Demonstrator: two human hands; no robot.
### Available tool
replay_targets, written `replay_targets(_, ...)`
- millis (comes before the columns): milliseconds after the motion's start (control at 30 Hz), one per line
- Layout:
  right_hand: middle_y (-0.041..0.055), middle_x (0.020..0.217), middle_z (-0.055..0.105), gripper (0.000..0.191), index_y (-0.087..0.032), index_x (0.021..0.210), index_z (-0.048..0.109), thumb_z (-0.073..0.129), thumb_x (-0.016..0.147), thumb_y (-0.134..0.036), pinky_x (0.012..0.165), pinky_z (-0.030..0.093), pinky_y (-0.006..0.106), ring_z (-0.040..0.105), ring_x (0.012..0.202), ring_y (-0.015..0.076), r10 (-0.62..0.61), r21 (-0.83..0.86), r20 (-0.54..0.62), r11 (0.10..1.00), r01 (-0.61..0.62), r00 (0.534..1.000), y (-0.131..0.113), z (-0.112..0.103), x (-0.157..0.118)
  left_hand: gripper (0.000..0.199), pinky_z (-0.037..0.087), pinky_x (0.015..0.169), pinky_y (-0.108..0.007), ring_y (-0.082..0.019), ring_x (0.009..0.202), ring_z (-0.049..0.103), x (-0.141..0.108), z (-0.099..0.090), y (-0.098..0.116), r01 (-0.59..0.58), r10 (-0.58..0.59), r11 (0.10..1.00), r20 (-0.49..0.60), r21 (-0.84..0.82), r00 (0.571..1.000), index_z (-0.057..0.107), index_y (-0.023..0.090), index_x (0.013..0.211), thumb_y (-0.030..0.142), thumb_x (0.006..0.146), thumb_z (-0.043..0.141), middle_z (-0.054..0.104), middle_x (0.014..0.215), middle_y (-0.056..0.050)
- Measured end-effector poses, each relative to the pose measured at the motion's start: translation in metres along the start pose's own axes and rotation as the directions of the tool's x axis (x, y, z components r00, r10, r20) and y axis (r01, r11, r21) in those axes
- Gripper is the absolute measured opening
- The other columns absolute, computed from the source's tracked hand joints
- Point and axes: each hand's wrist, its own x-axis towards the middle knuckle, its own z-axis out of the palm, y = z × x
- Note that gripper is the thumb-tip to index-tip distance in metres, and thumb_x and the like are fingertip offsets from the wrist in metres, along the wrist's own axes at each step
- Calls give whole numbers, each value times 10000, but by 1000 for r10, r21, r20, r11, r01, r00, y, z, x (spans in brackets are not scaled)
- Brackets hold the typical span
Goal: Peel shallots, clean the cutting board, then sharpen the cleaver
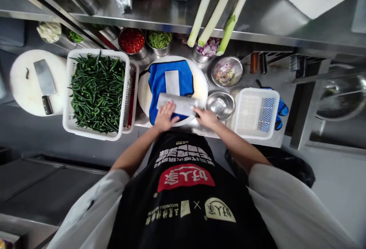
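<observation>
My right hand point(207, 118) is closed round the dark handle of a cleaver point(184, 105). Its broad blade points left, lying across the near part of a pale rectangular block that looks like a whetstone point(172, 81). On the blade's left part rests my left hand point(165, 118), fingers laid out and thumb apart. Under the stone a blue cloth point(185, 75) with dark edging is spread over a round white cutting board point(201, 89). The blade covers the stone's near end.
Left of the board stands a white basket point(65, 117) of green chillies; beyond it, another cleaver point(45, 77) on a round board point(21, 89). To the right are a metal bowl point(220, 105) and a white basket point(251, 114). Leeks point(217, 13) overhang the shelf above.
</observation>
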Motion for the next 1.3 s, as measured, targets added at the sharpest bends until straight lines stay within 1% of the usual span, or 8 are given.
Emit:
replay_targets(133, 133, 1309, 798, 730, -273, 1741, 406, 610, 1042, -322, 915, 558, 360, 761, 1132, 318, -54, 5, -184, 998, 56, 981, -3, -44, 55, 844, 118, 1419, -565, -329, 1749, 124, 52, -30, -30, 45, -45, 999, -120, -5, 992, 321, 203, 1795, 647, 1088, 447, 218, 1864, -111)
replay_targets(333, 120, 1277, 807, 680, -319, 1726, 446, 592, 1063, -353, 841, 560, 346, 775, 1041, 307, -58, 12, 40, 998, 57, 998, 3, -5, -4, 831, 203, 1410, -534, -310, 1738, 196, -20, 15, 4, 46, -46, 999, -30, -24, 998, 346, 212, 1787, 675, 1098, 383, 280, 1841, -118)
replay_targets(533, 140, 1347, 776, 735, -286, 1747, 397, 613, 1045, -322, 916, 550, 374, 756, 1133, 330, -110, -24, -164, 994, 108, 980, 2, -53, 69, 865, 109, 1414, -575, -325, 1750, 124, 47, -25, -37, 48, -55, 998, -160, -49, 986, 315, 199, 1793, 692, 1089, 418, 212, 1863, -120)
replay_targets(700, 137, 1253, 804, 688, -301, 1733, 435, 601, 1065, -336, 840, 544, 341, 774, 1024, 302, -92, -25, 22, 995, 93, 996, -1, -16, 14, 829, 180, 1409, -552, -331, 1737, 195, -14, 10, -9, 37, -39, 999, -81, -30, 996, 352, 186, 1781, 660, 1103, 399, 276, 1841, -141)
replay_targets(767, 125, 1261, 803, 674, -324, 1727, 444, 597, 1071, -342, 815, 538, 335, 773, 1008, 295, -89, -21, 48, 996, 90, 995, 2, -12, 8, 828, 201, 1405, -549, -330, 1733, 212, -20, 17, -5, 35, -37, 999, -63, -29, 997, 361, 197, 1779, 668, 1099, 411, 290, 1837, -138)
replay_targets(933, 133, 1330, 780, 747, -300, 1745, 396, 639, 1039, -332, 904, 537, 359, 745, 1115, 315, -125, -38, -152, 992, 121, 980, 2, -55, 72, 850, 129, 1410, -584, -330, 1749, 127, 42, -18, -42, 47, -52, 998, -173, -32, 984, 315, 188, 1793, 672, 1100, 415, 215, 1860, -136)
replay_targets(1167, 123, 1278, 797, 675, -335, 1723, 458, 614, 1067, -366, 819, 545, 351, 772, 1011, 306, -102, -30, 14, 994, 102, 995, 3, -9, 13, 819, 214, 1402, -549, -329, 1735, 202, -24, 18, -4, 47, -47, 999, -65, 0, 997, 360, 183, 1777, 654, 1108, 401, 269, 1841, -143)
replay_targets(1300, 122, 1328, 783, 740, -302, 1728, 440, 663, 1023, -329, 880, 543, 366, 757, 1114, 331, -126, -35, -149, 992, 122, 981, 5, -51, 71, 852, 151, 1408, -582, -343, 1744, 150, 38, -16, -38, 64, -64, 998, -138, -5, 988, 328, 166, 1787, 669, 1103, 409, 212, 1858, -148)
